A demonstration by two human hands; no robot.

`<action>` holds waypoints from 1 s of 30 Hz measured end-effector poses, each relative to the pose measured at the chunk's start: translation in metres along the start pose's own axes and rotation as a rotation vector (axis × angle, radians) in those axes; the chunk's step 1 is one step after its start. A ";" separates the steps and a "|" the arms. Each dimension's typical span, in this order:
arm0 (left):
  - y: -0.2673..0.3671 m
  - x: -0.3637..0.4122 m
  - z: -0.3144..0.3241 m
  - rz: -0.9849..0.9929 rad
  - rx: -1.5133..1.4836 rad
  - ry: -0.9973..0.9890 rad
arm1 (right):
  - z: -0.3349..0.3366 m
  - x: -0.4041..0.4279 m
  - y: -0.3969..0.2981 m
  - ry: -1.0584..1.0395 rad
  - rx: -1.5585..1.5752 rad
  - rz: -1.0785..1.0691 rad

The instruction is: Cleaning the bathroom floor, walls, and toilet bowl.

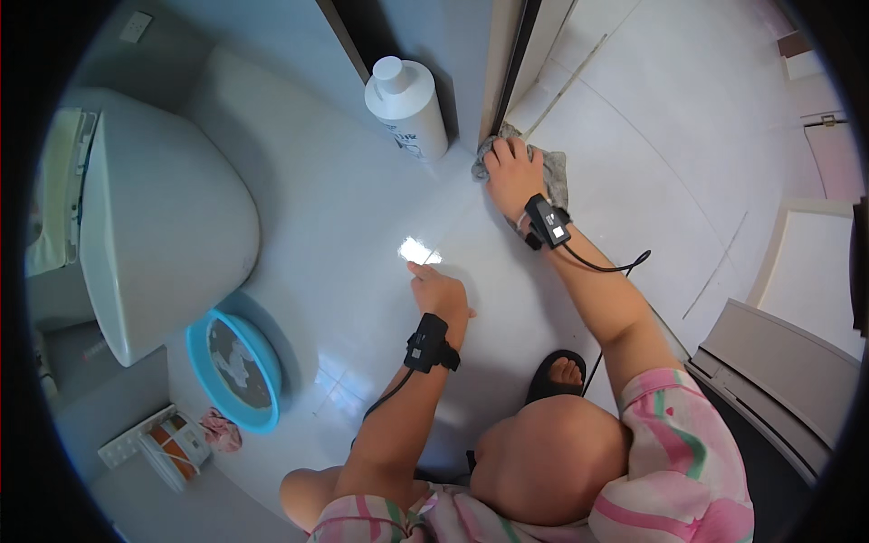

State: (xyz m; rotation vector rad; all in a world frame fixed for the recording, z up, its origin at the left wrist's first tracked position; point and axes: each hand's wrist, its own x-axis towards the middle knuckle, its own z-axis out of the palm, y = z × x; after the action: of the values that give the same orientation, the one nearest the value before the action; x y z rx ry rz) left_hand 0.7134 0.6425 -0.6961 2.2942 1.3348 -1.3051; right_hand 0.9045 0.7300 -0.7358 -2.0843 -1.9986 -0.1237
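My right hand [514, 175] presses a damp-looking grey cloth [557, 173] to the floor at the foot of the dark door frame [502, 102]. Part of the cloth is bunched at the frame and part spreads out past my wrist. Fingers bent, my left hand [438, 292] is low over the glossy white tiled floor [339, 271] near a bright reflection, and no object shows in it. Whether it touches the floor I cannot tell. A white plastic bottle [417, 115] with a white cap stands upright against the wall, left of the cloth. Black devices are strapped to both wrists.
A white toilet [170, 217] is at the left. Below it stands a blue plastic basin [275, 366] holding greyish water with suds. A pink cloth [220, 431] lies beside the basin, near a wall rack [136, 434]. My foot in a black slipper [553, 394] is at the lower right.
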 end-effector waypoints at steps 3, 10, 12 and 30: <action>-0.010 0.001 -0.005 -0.029 -0.089 0.049 | -0.010 0.005 0.016 -0.134 0.083 -0.174; -0.010 0.024 -0.008 0.396 -2.015 0.380 | -0.067 -0.045 -0.026 -0.269 1.172 0.007; 0.000 0.023 -0.004 0.374 -2.237 0.326 | -0.074 -0.054 -0.014 -0.252 1.170 0.044; -0.009 0.095 -0.059 0.122 -0.634 0.906 | 0.010 -0.013 0.039 0.165 0.378 0.015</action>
State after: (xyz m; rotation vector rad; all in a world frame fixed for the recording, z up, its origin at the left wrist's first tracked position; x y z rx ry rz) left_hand 0.7615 0.7372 -0.7312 2.4328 1.4676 0.2865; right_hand 0.9415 0.7190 -0.7536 -1.7886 -1.7497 0.0779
